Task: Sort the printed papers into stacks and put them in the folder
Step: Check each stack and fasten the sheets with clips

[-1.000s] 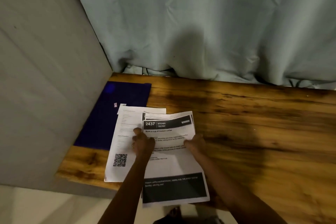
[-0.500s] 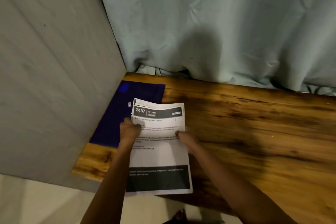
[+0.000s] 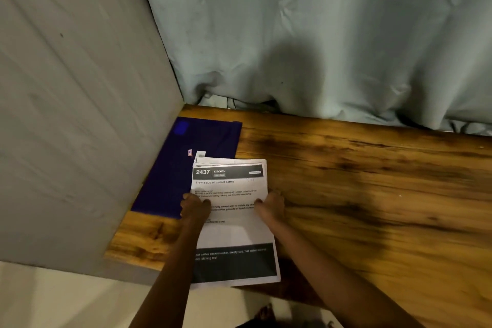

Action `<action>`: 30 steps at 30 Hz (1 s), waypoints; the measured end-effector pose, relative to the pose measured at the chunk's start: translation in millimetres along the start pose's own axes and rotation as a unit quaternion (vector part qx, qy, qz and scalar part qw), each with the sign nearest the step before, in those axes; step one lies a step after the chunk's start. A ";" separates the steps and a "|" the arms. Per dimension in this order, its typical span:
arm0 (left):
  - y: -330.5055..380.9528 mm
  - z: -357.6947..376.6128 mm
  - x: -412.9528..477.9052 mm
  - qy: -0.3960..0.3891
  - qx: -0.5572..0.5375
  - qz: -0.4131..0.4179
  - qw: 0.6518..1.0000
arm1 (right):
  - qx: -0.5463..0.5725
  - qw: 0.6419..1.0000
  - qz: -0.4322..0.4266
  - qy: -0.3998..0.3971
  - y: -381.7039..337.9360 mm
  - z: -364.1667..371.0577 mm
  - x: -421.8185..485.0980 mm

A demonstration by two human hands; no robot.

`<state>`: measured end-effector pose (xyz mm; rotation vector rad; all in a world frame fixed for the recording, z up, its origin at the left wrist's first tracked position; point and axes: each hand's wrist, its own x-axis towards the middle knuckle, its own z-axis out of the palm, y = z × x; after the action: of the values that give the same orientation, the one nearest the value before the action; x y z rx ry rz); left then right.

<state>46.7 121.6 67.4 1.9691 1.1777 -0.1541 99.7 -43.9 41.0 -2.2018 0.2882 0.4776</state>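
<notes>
A stack of printed papers (image 3: 231,231) lies near the front left of the wooden table (image 3: 359,189); its top sheet bears a black header reading 2437 KITCHEN. My left hand (image 3: 194,206) grips the stack's left edge, thumb on top. At the right edge my right hand (image 3: 270,206) holds the stack the same way. A dark blue folder (image 3: 186,168) lies closed and flat beside the wall, and the stack's far left corner overlaps it.
A grey wall panel (image 3: 80,114) borders the table on the left. A pale curtain (image 3: 319,34) hangs along the back edge. The stack's near end juts past the table's front edge, over the light floor (image 3: 66,301).
The loose QR-code sheet that lay at the left has been gathered under the stack. Both hands have squared the papers together, closer to the blue folder.
</notes>
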 end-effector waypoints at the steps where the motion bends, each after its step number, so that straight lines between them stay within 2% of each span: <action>1: 3.8 1.4 -3.9 0.000 0.001 0.000 1.000 | 0.025 0.999 0.020 -0.007 -0.2 -4.9 2.8; 5: 25.6 10.9 -22.6 -0.001 0.042 0.032 0.999 | 0.133 0.985 0.061 -0.095 8.2 -32.7 5.8; 8: 48.7 19.9 -37.3 -0.023 0.076 0.083 0.993 | 0.191 0.974 0.064 -0.101 17.7 -55.9 5.7; 11: 77.1 28.8 -46.4 -0.054 0.059 0.141 0.987 | 0.212 0.976 0.042 -0.035 23.1 -85.2 11.7; 14: 110.9 35.7 -55.8 -0.048 0.015 0.244 0.968 | 0.262 0.963 -0.022 0.059 15.4 -125.3 14.0; 19: 167.0 43.0 -86.9 -0.017 -0.136 0.386 0.912 | 0.330 0.905 -0.217 0.160 -13.5 -197.8 7.0; 21: 176.1 49.3 -98.3 -0.039 -0.191 0.411 0.890 | 0.332 0.894 -0.244 0.178 -13.1 -211.9 5.8; 24: 169.9 68.0 -104.0 -0.071 -0.231 0.430 0.870 | 0.297 0.906 -0.243 0.180 5.6 -215.4 5.3; 27: 152.7 88.7 -97.3 -0.094 -0.227 0.400 0.883 | 0.217 0.931 -0.224 0.190 27.4 -209.2 6.1; 30: 148.4 98.9 -92.1 -0.085 -0.213 0.371 0.900 | 0.165 0.945 -0.207 0.191 36.0 -207.2 7.7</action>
<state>139.7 -43.9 132.6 1.8205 0.2527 0.3018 142.8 -229.1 131.1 -1.9366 0.0920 -0.2214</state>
